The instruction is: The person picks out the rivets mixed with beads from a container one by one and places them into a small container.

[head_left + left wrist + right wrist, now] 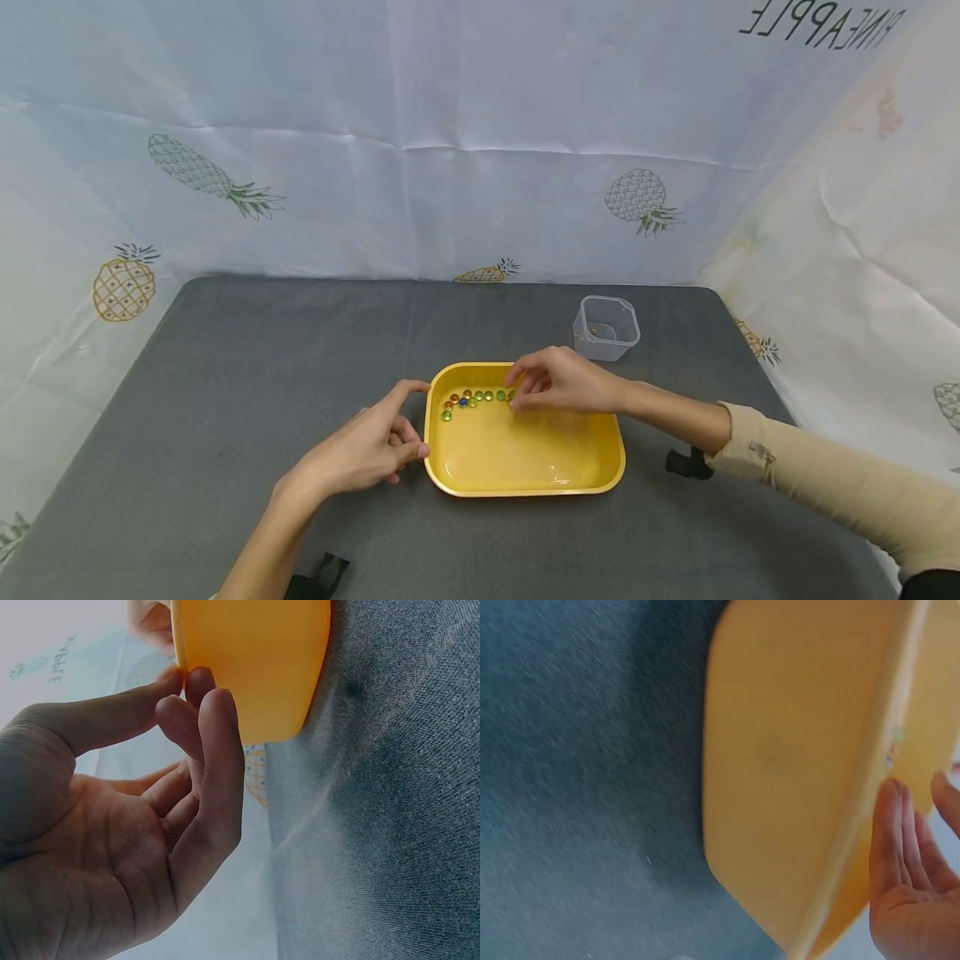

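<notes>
A yellow tray (525,492) holds a curving line of small glass beads (480,396), green, amber and blue, along its far left part. My left hand (363,446) is at the tray's left side, its fingertips touching the rim, as the left wrist view also shows for the hand (150,802) and tray (255,675). Over the far middle of the tray, my right hand (562,382) has thumb and fingers either side of the line's right end. In the right wrist view a gap shows between the thumb and fingers of that hand (919,885).
A clear plastic tub (606,329), with a few small things inside, stands behind the tray to the right on the grey table (300,333). Black straps lie near both forearms. A pineapple-print cloth (450,100) hangs behind the table.
</notes>
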`<state>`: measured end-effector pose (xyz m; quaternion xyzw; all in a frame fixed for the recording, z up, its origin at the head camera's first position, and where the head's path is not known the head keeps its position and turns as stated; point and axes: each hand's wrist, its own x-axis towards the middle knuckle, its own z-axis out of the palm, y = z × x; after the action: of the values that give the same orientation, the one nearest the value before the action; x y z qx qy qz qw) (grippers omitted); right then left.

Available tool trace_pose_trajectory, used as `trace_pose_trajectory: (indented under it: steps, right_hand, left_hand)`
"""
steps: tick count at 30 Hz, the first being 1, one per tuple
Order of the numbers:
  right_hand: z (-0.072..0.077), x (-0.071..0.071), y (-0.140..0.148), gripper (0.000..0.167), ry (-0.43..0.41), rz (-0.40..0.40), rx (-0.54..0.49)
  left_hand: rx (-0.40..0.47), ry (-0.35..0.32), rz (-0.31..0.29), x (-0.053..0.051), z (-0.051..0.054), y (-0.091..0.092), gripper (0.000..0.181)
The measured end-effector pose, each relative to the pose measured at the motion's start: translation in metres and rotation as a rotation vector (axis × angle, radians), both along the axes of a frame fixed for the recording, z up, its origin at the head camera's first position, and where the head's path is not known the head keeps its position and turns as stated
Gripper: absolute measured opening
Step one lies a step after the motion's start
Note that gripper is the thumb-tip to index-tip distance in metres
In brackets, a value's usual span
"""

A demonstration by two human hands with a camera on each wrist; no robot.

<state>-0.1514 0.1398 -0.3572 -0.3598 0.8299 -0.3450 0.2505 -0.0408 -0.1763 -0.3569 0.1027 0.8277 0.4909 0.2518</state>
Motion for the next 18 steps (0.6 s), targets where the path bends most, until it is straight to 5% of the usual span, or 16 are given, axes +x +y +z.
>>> trace_pose_trajectory:
  steps: [18]
  right_hand:
    - [-0.031, 0.012, -0.007, 0.031, 0.055, -0.086, 0.041]
  left_hand:
    - [-0.009, 0.012, -0.007, -0.001, 0.0, -0.001, 0.073]
